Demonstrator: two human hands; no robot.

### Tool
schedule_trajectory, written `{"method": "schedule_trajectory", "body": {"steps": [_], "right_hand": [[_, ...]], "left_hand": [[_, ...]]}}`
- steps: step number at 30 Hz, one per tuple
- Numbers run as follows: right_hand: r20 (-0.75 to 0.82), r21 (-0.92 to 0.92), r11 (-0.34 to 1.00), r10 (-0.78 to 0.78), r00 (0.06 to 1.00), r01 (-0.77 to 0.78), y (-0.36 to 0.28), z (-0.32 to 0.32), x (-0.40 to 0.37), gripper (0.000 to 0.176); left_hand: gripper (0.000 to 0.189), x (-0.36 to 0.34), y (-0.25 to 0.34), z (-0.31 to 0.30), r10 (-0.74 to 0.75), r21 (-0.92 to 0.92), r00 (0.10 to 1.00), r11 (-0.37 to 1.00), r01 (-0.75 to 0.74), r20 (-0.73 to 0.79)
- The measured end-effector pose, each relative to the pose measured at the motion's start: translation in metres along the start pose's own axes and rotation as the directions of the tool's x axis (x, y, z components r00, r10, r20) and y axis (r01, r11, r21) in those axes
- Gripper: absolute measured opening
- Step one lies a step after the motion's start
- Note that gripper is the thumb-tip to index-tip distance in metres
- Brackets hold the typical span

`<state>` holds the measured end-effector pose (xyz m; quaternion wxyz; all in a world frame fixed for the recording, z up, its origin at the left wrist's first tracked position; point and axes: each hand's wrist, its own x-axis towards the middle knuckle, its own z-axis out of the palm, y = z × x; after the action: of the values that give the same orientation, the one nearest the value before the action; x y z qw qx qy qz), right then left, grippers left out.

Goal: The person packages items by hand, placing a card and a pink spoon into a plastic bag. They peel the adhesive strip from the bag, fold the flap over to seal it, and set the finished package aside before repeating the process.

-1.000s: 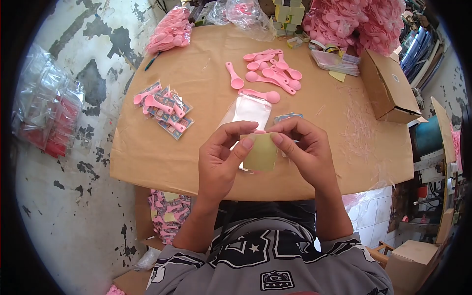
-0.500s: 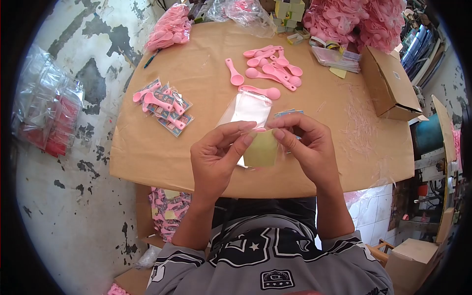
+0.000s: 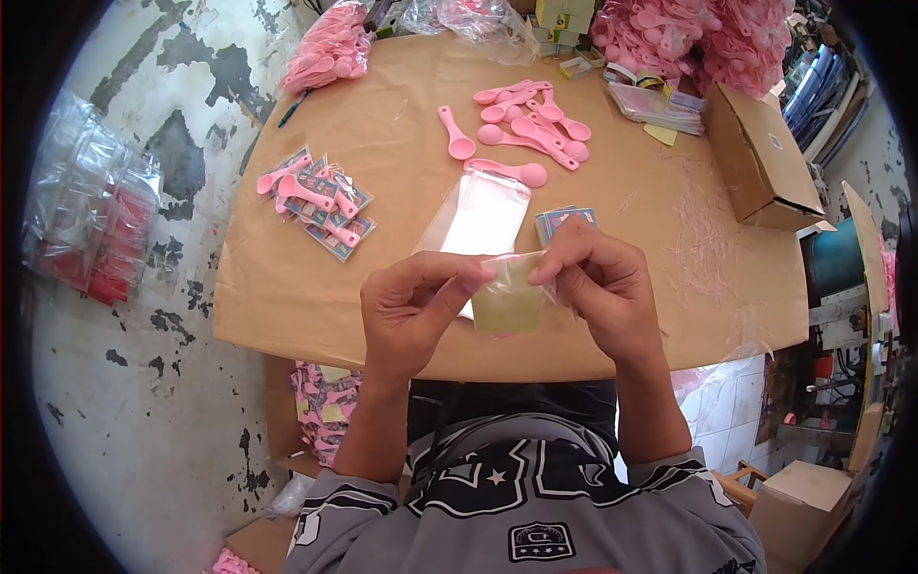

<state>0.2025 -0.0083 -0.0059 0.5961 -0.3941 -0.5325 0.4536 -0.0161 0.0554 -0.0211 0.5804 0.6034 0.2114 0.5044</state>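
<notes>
Near the table's front edge, a small clear plastic bag point(image 3: 509, 271) is stretched between my two hands, with a yellow-green card point(image 3: 507, 308) showing through it. My left hand point(image 3: 406, 311) pinches the bag's upper left corner between thumb and fingers. At the upper right corner my right hand point(image 3: 609, 292) pinches it too. Behind them lies a stack of clear bags point(image 3: 486, 215) with a pink measuring spoon point(image 3: 507, 172) across its top. Printed cards point(image 3: 564, 219) lie partly hidden behind my right hand.
Loose pink spoons point(image 3: 531, 129) lie at the back middle. Several packed spoons with cards point(image 3: 320, 203) form a pile on the left. A cardboard box point(image 3: 765, 163) stands at right, beside pink plastic scraps point(image 3: 690, 225). Bulk bags of spoons point(image 3: 684, 43) sit at the back.
The card's top edge was uncovered between my fingers; now clear film covers it and my fingers grip the bag's corners. My left hand has shifted slightly left and down.
</notes>
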Motion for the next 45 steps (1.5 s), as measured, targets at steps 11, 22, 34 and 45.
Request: {"method": "schedule_trajectory", "body": {"steps": [11, 22, 34, 45], "right_hand": [[-0.008, -0.092, 0.995, -0.034, 0.999, 0.034, -0.005, 0.014, 0.002, 0.005], [-0.067, -0.07, 0.997, -0.024, 0.997, 0.019, 0.001, 0.029, 0.001, 0.028], [-0.191, -0.325, 0.94, -0.17, 0.967, 0.101, -0.029, -0.004, -0.003, 0.012], [-0.449, -0.821, 0.514, -0.31, 0.838, -0.249, -0.038, -0.135, -0.051, 0.028]], "left_hand": [[0.014, -0.007, 0.0, -0.012, -0.013, -0.073, 1.0, 0.997, 0.013, -0.003], [0.064, -0.008, 0.016, -0.01, -0.152, -0.142, 0.987, 0.977, 0.159, 0.055], [0.032, 0.004, 0.043, -0.049, 0.134, 0.599, 0.969, 0.766, -0.234, 0.207], [0.052, 0.044, 0.028, -0.196, 0.129, 0.916, 0.989, 0.382, -0.12, 0.076]]}}
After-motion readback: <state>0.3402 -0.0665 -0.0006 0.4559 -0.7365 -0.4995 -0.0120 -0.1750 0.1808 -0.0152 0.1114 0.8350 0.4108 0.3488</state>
